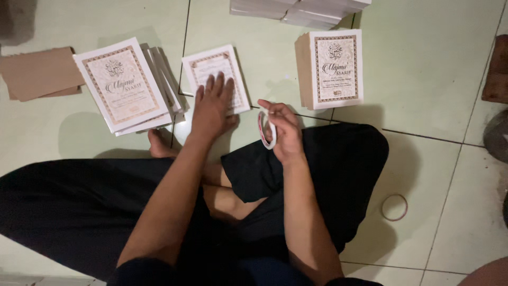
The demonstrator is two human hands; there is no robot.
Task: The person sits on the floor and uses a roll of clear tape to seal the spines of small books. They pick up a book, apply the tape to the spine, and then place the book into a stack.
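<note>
My left hand (212, 105) lies flat, fingers spread, on a thin white booklet (207, 68) with an ornate brown border that rests on the tiled floor in front of my crossed legs. My right hand (283, 130) is raised just right of it and grips a small roll of tape (264, 131), white with a red inner edge, between thumb and fingers. A fanned pile of the same booklets (124, 85) sits to the left. A thick squared stack of them (330, 69) stands to the right.
Brown cardboard sheets (39, 73) lie at far left. More stacked booklets (301, 10) sit at the top edge. A spare tape ring (395, 207) lies on the floor at right. A dark brown object (497, 69) is at the right edge.
</note>
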